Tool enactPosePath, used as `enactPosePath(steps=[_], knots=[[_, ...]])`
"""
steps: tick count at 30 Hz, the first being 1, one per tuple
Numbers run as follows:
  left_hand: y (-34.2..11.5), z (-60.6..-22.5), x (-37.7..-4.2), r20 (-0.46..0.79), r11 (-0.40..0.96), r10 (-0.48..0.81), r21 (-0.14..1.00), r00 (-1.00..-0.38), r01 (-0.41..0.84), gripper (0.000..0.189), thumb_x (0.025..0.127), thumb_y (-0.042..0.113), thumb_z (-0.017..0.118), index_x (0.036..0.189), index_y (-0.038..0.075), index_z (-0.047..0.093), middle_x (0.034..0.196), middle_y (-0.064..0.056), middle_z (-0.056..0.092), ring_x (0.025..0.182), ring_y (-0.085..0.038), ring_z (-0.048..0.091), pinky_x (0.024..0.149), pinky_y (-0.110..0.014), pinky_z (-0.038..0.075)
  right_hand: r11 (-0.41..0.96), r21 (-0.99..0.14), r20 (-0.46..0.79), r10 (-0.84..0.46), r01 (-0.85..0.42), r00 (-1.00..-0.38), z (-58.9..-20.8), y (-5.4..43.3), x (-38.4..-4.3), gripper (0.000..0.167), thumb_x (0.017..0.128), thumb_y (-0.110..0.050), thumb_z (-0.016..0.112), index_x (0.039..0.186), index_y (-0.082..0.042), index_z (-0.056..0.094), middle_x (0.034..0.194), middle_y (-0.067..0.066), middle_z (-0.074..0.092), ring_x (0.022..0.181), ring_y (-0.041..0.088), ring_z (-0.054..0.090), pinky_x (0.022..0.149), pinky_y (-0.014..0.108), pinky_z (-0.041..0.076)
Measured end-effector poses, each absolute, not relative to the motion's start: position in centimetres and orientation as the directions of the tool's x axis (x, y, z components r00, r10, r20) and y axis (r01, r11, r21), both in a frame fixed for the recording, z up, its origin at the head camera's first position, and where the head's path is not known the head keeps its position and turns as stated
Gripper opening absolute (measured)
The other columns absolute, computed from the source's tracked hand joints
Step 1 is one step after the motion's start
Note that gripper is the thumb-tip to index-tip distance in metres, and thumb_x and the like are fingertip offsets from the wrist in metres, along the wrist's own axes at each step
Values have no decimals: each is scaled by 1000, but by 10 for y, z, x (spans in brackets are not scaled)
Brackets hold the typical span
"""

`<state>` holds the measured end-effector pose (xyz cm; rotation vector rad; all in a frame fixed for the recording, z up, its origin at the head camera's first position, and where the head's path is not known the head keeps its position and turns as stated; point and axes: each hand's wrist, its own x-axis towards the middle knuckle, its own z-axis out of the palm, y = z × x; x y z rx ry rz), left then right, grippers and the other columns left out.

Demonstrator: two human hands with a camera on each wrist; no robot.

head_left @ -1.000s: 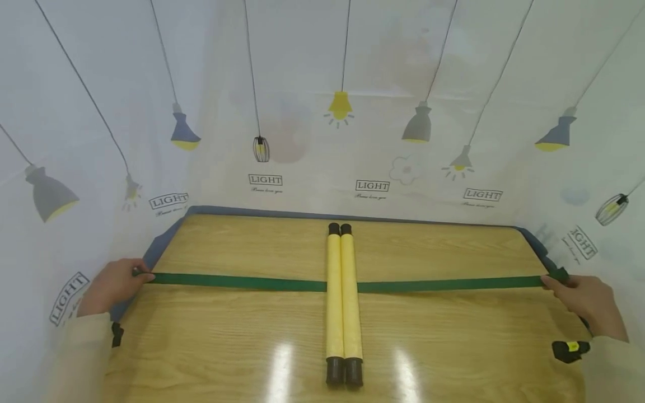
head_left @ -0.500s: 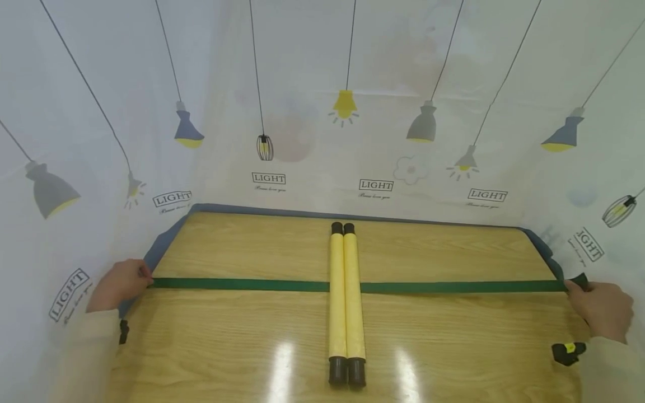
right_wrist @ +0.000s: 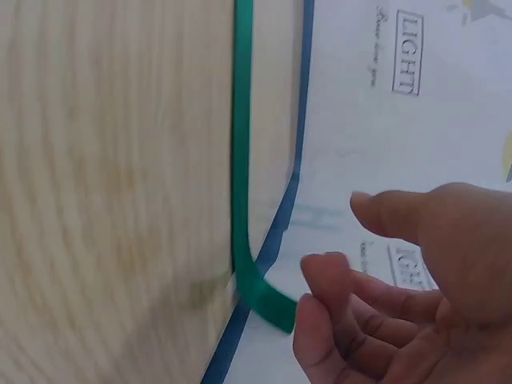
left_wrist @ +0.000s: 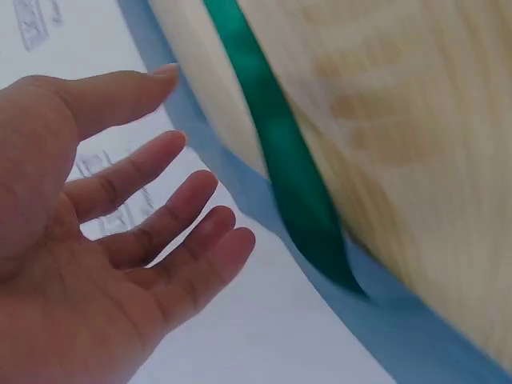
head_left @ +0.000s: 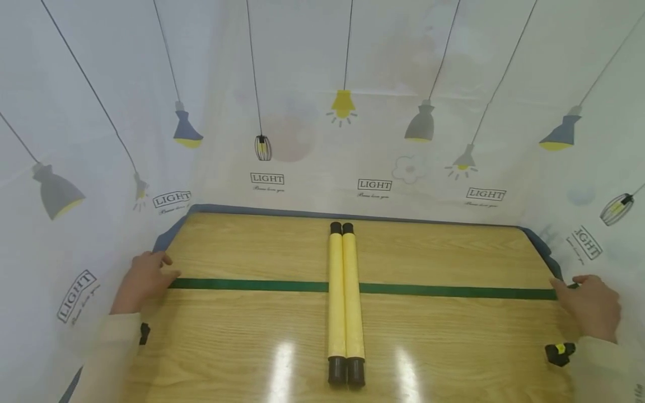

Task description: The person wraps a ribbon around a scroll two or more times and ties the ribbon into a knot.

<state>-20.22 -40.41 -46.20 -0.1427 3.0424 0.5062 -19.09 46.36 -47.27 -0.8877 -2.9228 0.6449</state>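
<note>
A long green ribbon (head_left: pixel 252 285) lies flat across the wooden table, passing beneath a pair of yellow rolls with dark brown ends (head_left: pixel 345 296), set side by side like a rolled scroll. At the left edge, my left hand (head_left: pixel 143 281) is off the ribbon; its fingers (left_wrist: pixel 172 204) are spread and loosely bent, holding nothing. The ribbon's left end hangs over the edge there. On the right side, my right hand (head_left: pixel 590 305) is by the other ribbon end (right_wrist: pixel 272 308), which bends over the edge beside the fingertips. Its thumb stands apart from the loosely curled fingers.
The wooden tabletop (head_left: pixel 227 336) has a blue-grey edge (head_left: pixel 252 210). White cloth walls (head_left: pixel 302 50) printed with lamps surround it on three sides. Small black items (head_left: pixel 560 354) sit by each sleeve.
Both hands have let go of the ribbon, which now lies lower and flat on the table. The left hand has moved slightly inward; the right hand first pulled outward, then opened.
</note>
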Motion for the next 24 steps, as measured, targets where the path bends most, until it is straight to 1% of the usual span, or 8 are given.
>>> enactPosePath(steps=[3, 4, 7, 8, 10, 14, 20, 24], knots=[[-382, -459, -203, -46, 939, -36, 341, -998, -50, 48, 98, 35, 66, 113, -11, 61, 115, -35, 60, 103, -47, 58, 84, -58, 51, 816, -385, -123, 418, 432, -900, -468, 456, -192, 84, 102, -55, 48, 137, 22, 42, 127, 44, 55, 102, 58, 59, 75, 59, 52], [-374, -458, -204, -44, 936, -18, 349, -999, -32, 49, 99, 37, 65, 110, -10, 61, 112, -33, 62, 99, -44, 60, 82, -56, 52, 829, -394, -130, 377, 397, -917, -467, 452, -192, 86, 102, -58, 47, 136, 22, 42, 119, 41, 61, 94, 54, 63, 70, 56, 53], [-350, -459, -206, -62, 924, 7, 382, -998, -17, 50, 99, 45, 64, 102, -5, 63, 102, -24, 67, 86, -32, 63, 73, -47, 53, 855, -422, -152, 260, 300, -954, -465, 437, -195, 89, 103, -60, 44, 136, 23, 42, 98, 32, 73, 77, 41, 70, 63, 52, 54], [-342, -461, -206, -67, 922, 10, 387, -998, -17, 51, 99, 47, 64, 100, -3, 64, 98, -21, 67, 82, -29, 62, 70, -44, 52, 863, -421, -156, 235, 279, -960, -465, 432, -197, 90, 103, -61, 43, 137, 22, 42, 95, 30, 74, 75, 38, 71, 63, 52, 55], [-327, -464, -208, -90, 914, 9, 404, -996, -28, 51, 100, 51, 62, 97, 0, 64, 93, -16, 68, 76, -24, 60, 66, -39, 50, 872, -419, -168, 200, 254, -965, -465, 420, -200, 91, 103, -63, 42, 137, 21, 43, 96, 29, 75, 76, 37, 72, 64, 53, 55], [-297, -471, -209, -139, 904, -7, 424, -990, -66, 50, 100, 53, 61, 93, 4, 63, 84, -9, 65, 70, -21, 56, 61, -33, 45, 891, -399, -156, 166, 216, -974, -468, 396, -204, 89, 102, -65, 42, 134, 17, 50, 113, 35, 69, 89, 45, 69, 67, 53, 54], [-260, -477, -211, -161, 904, 3, 423, -987, -66, 50, 100, 55, 59, 79, 9, 61, 69, -3, 55, 61, -18, 49, 56, -31, 38, 896, -407, -186, 109, 178, -976, -468, 362, -206, 85, 101, -65, 44, 131, 13, 55, 101, 27, 74, 83, 36, 70, 69, 51, 54], [-239, -480, -209, -167, 895, 34, 444, -985, -45, 54, 99, 57, 60, 65, 15, 52, 58, 2, 42, 52, -13, 37, 50, -28, 32, 906, -393, -218, 72, 155, -973, -463, 338, -206, 80, 102, -63, 46, 127, 12, 59, 110, 29, 70, 93, 43, 67, 76, 55, 54]])
